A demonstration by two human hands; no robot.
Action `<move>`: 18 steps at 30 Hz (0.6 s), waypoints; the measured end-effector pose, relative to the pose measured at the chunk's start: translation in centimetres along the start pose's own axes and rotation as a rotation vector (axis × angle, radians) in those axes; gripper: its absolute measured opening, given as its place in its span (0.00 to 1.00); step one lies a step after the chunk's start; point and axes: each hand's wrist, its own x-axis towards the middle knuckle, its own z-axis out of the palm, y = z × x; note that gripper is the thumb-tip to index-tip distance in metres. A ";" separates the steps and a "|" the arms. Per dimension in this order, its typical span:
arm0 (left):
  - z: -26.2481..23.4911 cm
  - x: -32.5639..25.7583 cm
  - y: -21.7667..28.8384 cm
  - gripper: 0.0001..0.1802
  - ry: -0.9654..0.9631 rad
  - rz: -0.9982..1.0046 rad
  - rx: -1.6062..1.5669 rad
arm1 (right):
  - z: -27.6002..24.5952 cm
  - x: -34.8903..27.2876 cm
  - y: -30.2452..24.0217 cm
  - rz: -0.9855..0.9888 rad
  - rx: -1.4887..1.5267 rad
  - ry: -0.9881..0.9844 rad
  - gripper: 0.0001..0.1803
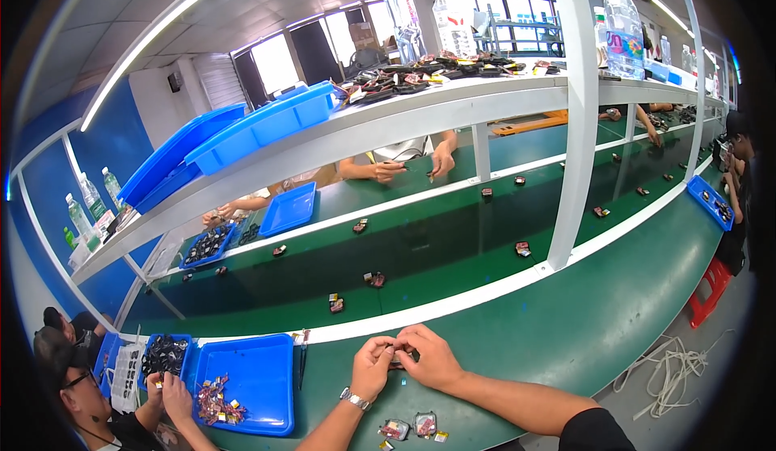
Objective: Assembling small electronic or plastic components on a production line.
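Observation:
My left hand (373, 368), with a metal-band watch at the wrist, and my right hand (432, 359) meet above the green worktop (517, 322). Both hands pinch a small dark electronic part (395, 364); the fingers cover most of it, so its exact kind is hidden. On the worktop nearer to me lie two small rounded casings, one casing (394, 429) beside another casing (424, 424), with reddish wiring and yellow-silver pieces attached. Left of my left hand stands a blue tray (284, 386) partly filled with a pile of small wired parts (218, 402). A thin dark tool (303, 360) lies along its right edge.
A conveyor belt (436, 249) carries scattered small assemblies beyond a white rail (453, 293). A white post (572, 128) rises at right, holding a shelf (453, 91) with trays, bottles and dark parts. A person (81, 386) works at left; other people's hands (404, 164) work across the belt.

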 end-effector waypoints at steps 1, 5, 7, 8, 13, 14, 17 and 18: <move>0.0 0.0 -0.1 0.10 0.000 0.012 0.013 | 0.0 -0.1 0.1 0.000 0.001 0.000 0.07; -0.4 0.1 0.2 0.13 -0.049 -0.018 0.042 | -0.1 0.1 0.5 -0.058 -0.066 0.014 0.07; -0.8 -0.1 0.1 0.16 -0.128 -0.042 -0.031 | -0.2 0.0 0.5 -0.087 -0.103 0.025 0.07; -0.9 -0.1 0.2 0.16 -0.128 -0.045 -0.031 | -0.3 0.1 0.5 -0.099 -0.122 0.020 0.07; -0.8 -0.1 0.6 0.19 -0.159 -0.071 -0.068 | -0.5 0.1 0.5 -0.182 -0.229 0.003 0.07; -0.9 0.0 0.4 0.20 -0.153 -0.075 -0.068 | -0.5 0.0 0.3 -0.207 -0.255 -0.006 0.07; -0.9 0.1 0.4 0.20 -0.150 -0.088 -0.132 | -0.5 0.1 0.3 -0.249 -0.306 -0.014 0.07; -0.9 0.1 0.5 0.20 -0.149 -0.086 -0.136 | -0.4 0.1 0.4 -0.259 -0.329 -0.016 0.08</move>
